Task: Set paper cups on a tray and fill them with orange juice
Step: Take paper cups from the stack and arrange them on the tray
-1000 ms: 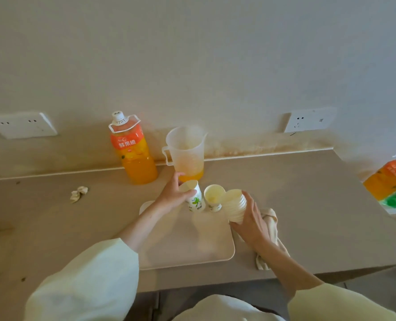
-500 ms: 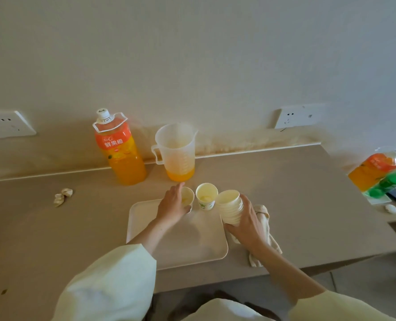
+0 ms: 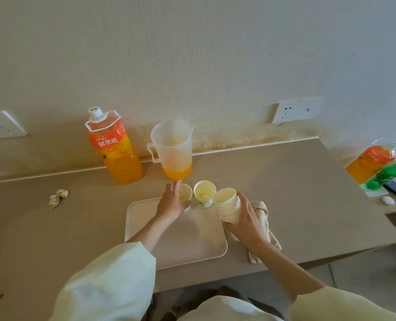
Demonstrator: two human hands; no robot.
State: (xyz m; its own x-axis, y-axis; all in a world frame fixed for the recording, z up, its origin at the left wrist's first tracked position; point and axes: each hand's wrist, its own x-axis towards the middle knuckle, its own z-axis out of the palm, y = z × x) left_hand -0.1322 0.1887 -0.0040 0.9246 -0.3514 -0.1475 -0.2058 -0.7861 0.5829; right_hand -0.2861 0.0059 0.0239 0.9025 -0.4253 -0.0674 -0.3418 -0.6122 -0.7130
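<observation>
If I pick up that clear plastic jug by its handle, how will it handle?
The clear plastic jug probably lifts light: orange juice fills only its bottom. It looks thin-walled, so likely a bit flexible. Tall and nearly empty, it may tip easily if bumped.

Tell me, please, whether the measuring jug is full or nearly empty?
Nearly empty: the jug holds only a shallow band of orange juice at its bottom.

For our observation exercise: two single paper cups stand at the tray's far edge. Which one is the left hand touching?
The left-most single cup, under the left hand. The other cup, with a green print, stands untouched between it and the stack in the right hand.
</observation>
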